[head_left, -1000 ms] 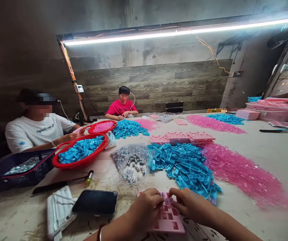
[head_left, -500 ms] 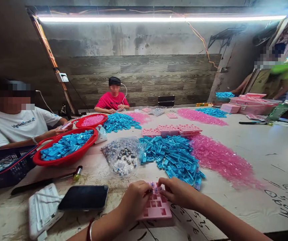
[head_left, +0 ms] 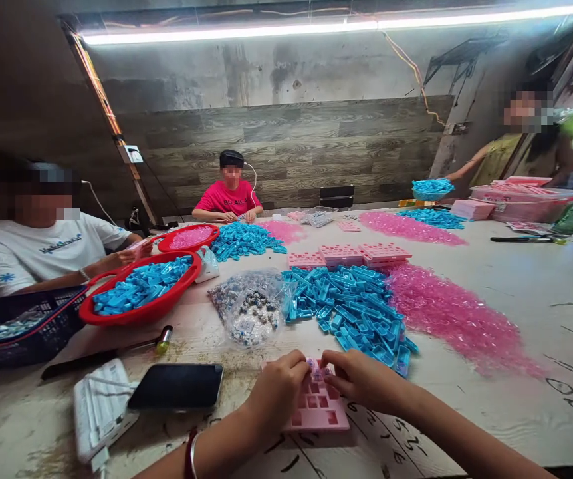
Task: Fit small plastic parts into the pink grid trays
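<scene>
A pink plastic tray (head_left: 311, 420) with rows of square recesses lies on the table in front of me. Both of my hands are at its far edge. My left hand (head_left: 279, 392) has its fingers pinched together over the tray's upper left part; whatever they hold is too small to make out. Across from it, my right hand (head_left: 361, 378) is bent in a pinch at the upper right, its fingertips at small patterned pieces (head_left: 318, 370) in the top row. Just beyond the hands spreads a pile of blue plastic cases (head_left: 351, 309).
Pink clear pieces (head_left: 456, 319) spread at right, behind them stacked pink trays (head_left: 341, 256). A clear bag of small beads (head_left: 251, 309), a red basin (head_left: 187, 296), a phone (head_left: 177, 387) and a white power bank (head_left: 100, 412) lie left. Co-workers sit left and opposite; another stands right.
My view has turned slightly left. My hands keep nearly the same pinch at the tray. The person at far right has leaned in, and the basket of blue pieces has moved left over the table.
</scene>
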